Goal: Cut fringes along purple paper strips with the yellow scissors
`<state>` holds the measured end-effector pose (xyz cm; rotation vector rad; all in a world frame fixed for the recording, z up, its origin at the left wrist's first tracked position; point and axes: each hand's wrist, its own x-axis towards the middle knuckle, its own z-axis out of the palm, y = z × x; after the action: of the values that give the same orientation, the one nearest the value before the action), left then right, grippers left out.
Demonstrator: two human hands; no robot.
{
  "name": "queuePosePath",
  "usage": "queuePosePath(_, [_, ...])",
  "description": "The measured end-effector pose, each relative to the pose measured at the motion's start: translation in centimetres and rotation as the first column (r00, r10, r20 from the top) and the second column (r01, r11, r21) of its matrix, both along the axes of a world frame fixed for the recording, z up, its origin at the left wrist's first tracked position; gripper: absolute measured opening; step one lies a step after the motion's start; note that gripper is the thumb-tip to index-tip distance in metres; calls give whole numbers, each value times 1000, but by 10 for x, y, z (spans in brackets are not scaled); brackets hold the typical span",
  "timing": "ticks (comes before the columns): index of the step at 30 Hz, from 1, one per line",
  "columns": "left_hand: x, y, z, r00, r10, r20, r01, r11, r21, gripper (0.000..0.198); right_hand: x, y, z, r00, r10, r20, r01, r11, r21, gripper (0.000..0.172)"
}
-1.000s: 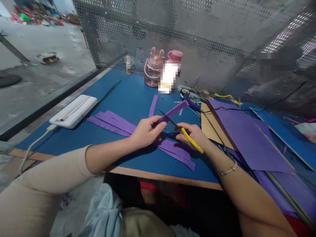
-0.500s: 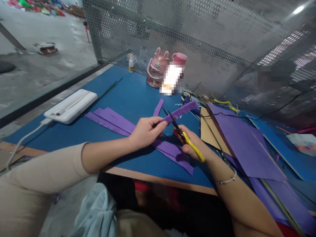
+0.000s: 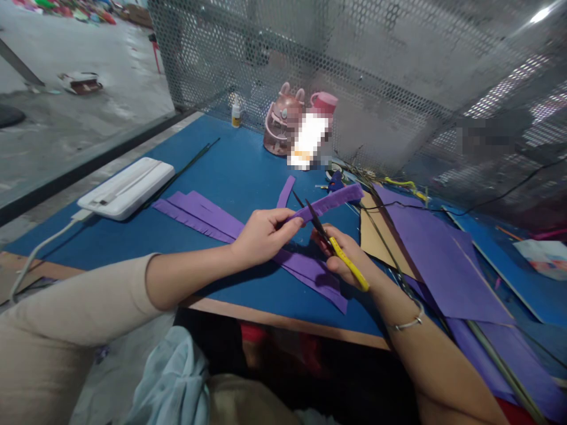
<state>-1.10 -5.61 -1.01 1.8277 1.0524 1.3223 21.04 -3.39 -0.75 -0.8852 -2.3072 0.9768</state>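
Tabletop (image 3: 241, 162), blue, with a brown front edge; items from left to right.

White cable (image 3: 38, 254), plugged into a white plastic case (image 3: 126, 189) lying flat near the left edge. Thin dark stems (image 3: 197, 156), lying just beside the case. Purple strips (image 3: 201, 217), several, overlapping, their near edge cut into fringe; they pass beneath the left hand and reappear at its right.

Small bottle (image 3: 235, 114), white and yellow, upright at the back. Left hand (image 3: 261, 239), thumb and fingers pinched on one end of a fringed purple strip (image 3: 339, 199). This strip is raised above the tabletop; it leaves the left fingertips and slants right and away, its free end beyond the right hand. Short purple strip (image 3: 286, 192), lying behind the left hand.

Pink jar with ears (image 3: 278, 133), beside a pink-lidded bottle (image 3: 324, 104); a bright rectangle, blurred out, stands before them. Scissors (image 3: 348, 262), yellow-handled, dark blades parted at the held strip. Right hand (image 3: 349, 251), curled around the scissors' handles, apart from the left hand; bracelet (image 3: 410, 323) on the wrist.

Tan sheet (image 3: 381, 236), partly under purple sheets (image 3: 434, 254). Blue board (image 3: 500, 254), far right.
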Motion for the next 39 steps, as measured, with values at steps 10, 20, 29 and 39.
queuePosePath(10, [0,-2,1,1000,13,24,-13,1000,-8,32,0,1,-5,996,-83,-15,85,986,141,54])
queuePosePath(20, [0,-2,0,998,30,55,-27,999,-42,35,2,1,-4,998,-28,63,24,998,56,79])
queuePosePath(29, [1,-3,0,1000,12,24,-12,1000,5,32,-3,1,-2,998,19,65,-26,992,120,83])
queuePosePath(39, [0,-3,2,1000,25,-3,-25,1000,19,32,0,2,-3,998,51,22,-51,998,45,81])
